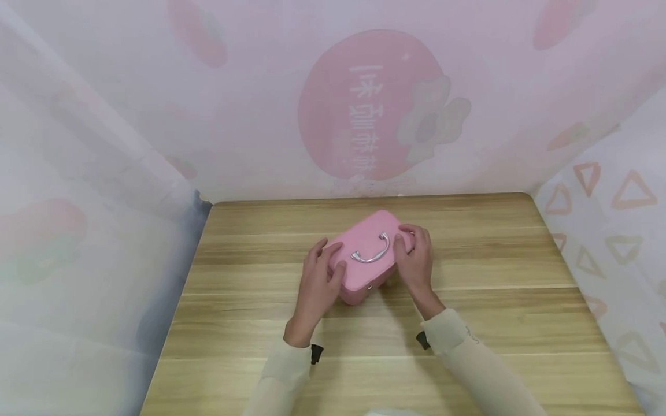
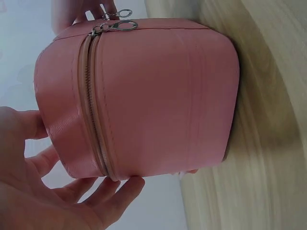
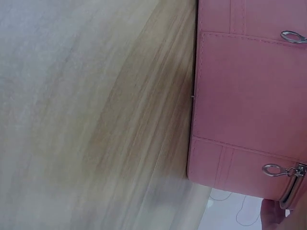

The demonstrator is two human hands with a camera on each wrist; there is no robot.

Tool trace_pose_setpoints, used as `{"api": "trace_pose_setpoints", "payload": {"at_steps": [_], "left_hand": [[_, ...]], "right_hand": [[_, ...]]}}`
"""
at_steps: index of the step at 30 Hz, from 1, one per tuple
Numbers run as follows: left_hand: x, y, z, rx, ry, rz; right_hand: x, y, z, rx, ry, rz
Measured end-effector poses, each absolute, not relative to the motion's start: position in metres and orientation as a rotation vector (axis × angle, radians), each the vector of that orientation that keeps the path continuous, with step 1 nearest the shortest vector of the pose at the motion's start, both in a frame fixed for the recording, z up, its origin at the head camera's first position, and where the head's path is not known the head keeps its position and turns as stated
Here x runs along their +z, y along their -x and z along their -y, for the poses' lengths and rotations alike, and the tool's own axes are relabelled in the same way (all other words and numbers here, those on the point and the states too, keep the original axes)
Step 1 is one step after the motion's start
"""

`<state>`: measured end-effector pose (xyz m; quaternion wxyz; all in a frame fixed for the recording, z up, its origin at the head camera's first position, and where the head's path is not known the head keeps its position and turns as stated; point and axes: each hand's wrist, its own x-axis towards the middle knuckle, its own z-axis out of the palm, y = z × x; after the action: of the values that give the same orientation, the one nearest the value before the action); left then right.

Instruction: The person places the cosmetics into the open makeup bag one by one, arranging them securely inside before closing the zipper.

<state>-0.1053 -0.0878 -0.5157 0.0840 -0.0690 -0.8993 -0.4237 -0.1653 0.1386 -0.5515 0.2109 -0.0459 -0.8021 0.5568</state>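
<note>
A pink box-shaped case point(image 1: 364, 234) stands on the wooden table, turned at an angle, with its lid down. A curved silver handle point(image 1: 373, 258) lies on top. My left hand point(image 1: 318, 283) grips the left end, thumb on the lid edge and fingers round the far side. At the other end my right hand point(image 1: 418, 260) holds the right corner between thumb and fingers. The left wrist view shows the zipper point(image 2: 98, 120) running under the lid, its metal pulls point(image 2: 125, 26) near the front corner. Another zipper pull point(image 3: 273, 169) hangs in the right wrist view.
The wooden table point(image 1: 250, 277) extends around the case. Pale printed curtains enclose it, with a pink back curtain point(image 1: 250, 115) behind the table's far edge. A whitish object point(image 1: 392, 412) barely shows at the bottom of the head view.
</note>
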Motion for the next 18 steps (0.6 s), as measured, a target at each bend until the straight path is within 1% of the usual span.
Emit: {"api": "trace_pose_setpoints", "payload": {"at_steps": [10, 18], "left_hand": [[-0.519, 0.110, 0.088, -1.308, 0.218, 2.681], [-0.523, 0.125, 0.094, -1.345, 0.267, 2.696]], "right_hand": [[-0.554, 0.157, -0.141, 1.651, 0.161, 2.192], [-0.554, 0.144, -0.146, 1.720, 0.167, 2.217]]}}
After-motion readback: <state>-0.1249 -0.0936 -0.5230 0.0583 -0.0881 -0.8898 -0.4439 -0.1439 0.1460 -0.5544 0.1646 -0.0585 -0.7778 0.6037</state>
